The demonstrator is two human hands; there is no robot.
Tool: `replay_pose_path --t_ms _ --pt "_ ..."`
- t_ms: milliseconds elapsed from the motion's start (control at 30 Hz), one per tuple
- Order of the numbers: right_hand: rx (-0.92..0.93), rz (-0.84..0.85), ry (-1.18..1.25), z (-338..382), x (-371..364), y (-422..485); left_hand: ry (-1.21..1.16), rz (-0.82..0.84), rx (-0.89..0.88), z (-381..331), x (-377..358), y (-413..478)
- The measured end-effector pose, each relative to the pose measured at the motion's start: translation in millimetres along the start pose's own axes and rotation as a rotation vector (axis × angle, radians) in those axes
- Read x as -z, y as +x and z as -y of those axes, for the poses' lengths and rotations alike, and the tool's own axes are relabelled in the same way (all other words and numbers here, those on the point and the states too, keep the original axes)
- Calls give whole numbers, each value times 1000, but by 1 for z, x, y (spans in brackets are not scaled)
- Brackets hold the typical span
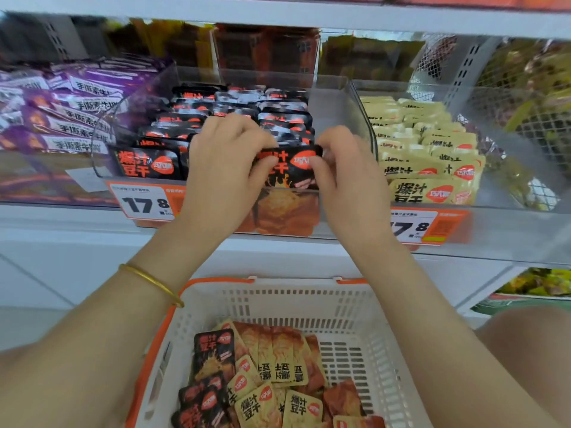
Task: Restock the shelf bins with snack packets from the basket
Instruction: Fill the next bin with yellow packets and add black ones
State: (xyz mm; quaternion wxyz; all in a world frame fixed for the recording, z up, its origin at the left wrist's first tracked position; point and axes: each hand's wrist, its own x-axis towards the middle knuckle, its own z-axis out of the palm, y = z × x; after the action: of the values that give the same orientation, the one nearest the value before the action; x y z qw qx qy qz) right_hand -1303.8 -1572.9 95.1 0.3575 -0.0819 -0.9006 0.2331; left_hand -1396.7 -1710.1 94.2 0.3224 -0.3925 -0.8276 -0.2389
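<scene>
White shelf [61, 223], clear bins side by side. Purple packets [71, 112] in the left bin, yellow packets [429, 156] in the right bin. Middle bin [333, 109]: rows of black packets [234, 109] standing on edge. White basket [278, 295] with orange rim below the shelf, holding a loose heap of black and yellow packets [262, 375]. Left hand [228, 168] and right hand [346, 174] at the front of the middle bin, fingers curled, each pinching one side of a single upright black packet [287, 168]. Gold bangle [151, 282] on the left wrist.
</scene>
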Motion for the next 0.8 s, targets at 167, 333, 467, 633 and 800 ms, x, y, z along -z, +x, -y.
replay_pose_path --t_ms 167,333,467,633,800 --pt "-57 122 -123 0 -2 0 125 20 -16 -2 -6 -13" --pt "-88 183 -51 -5 -5 7 212 -2 -24 -4 -4 -14" --pt "6 -66 1 -6 0 -16 107 -144 -21 -19 6 -37" --pt "-15 -87 181 -21 -32 -82 50 271 -142 -10 -12 -97" --pt "-228 784 -39 -78 -129 -159 229 972 -40 3 -42 -139"
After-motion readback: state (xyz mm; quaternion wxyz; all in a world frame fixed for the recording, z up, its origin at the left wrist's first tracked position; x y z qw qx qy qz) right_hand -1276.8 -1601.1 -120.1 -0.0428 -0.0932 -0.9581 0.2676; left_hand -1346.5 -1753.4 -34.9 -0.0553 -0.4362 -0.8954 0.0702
